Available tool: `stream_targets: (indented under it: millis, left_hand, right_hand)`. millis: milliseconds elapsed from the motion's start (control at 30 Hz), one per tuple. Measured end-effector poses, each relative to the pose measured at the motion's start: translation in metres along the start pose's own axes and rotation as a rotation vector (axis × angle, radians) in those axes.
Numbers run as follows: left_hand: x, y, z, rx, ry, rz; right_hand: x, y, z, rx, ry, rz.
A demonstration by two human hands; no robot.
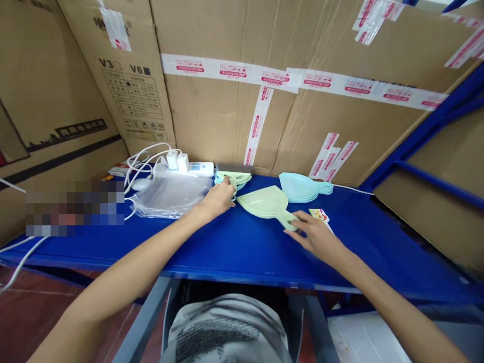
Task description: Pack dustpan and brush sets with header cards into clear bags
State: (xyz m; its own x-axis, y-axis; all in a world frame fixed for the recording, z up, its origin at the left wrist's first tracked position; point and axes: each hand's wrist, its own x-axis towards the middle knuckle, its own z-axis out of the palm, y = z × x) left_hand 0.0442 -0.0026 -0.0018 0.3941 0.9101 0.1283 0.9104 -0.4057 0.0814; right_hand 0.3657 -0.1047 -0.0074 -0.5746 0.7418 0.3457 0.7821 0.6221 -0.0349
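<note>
My right hand (310,232) is closed around the handle of a pale green dustpan (264,201), whose wide pan points away to the left over the blue table. My left hand (221,195) has its fingers closed at the handle of a pale green hand brush (236,176). That brush lies on top of a small pile, with light blue ones partly showing beneath and dark bristles (236,168) facing the cardboard. Just behind my right hand is a stack of light blue dustpans (300,189). A small colourful card (319,216) lies beside that hand, partly covered by it.
Clear plastic bags (172,194) lie in a stack left of the brushes. Behind them is a white power strip (201,168) with plugs and tangled white cables (141,160). Cardboard walls (219,121) enclose the blue table (234,247); a blue metal frame (434,181) stands at the right.
</note>
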Motion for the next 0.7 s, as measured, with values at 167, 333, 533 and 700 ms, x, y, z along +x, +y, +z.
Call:
stream_targets:
  millis: [167, 333, 533, 700]
  left_hand:
    - [-0.005, 0.006, -0.004, -0.009, -0.009, -0.018]
    - [-0.009, 0.009, -0.001, -0.018, 0.016, 0.02]
    - [-0.009, 0.027, 0.009, 0.01, 0.049, 0.022]
    - [-0.008, 0.038, 0.01, 0.019, 0.031, 0.008]
  right_hand:
    - [-0.001, 0.074, -0.07, -0.007, 0.159, 0.033]
    - [0.021, 0.173, -0.082, 0.004, 0.085, 0.185]
    - [0.03, 0.226, -0.049, 0.03, -0.167, 0.316]
    - [0.017, 0.242, -0.041, -0.034, -0.168, 0.341]
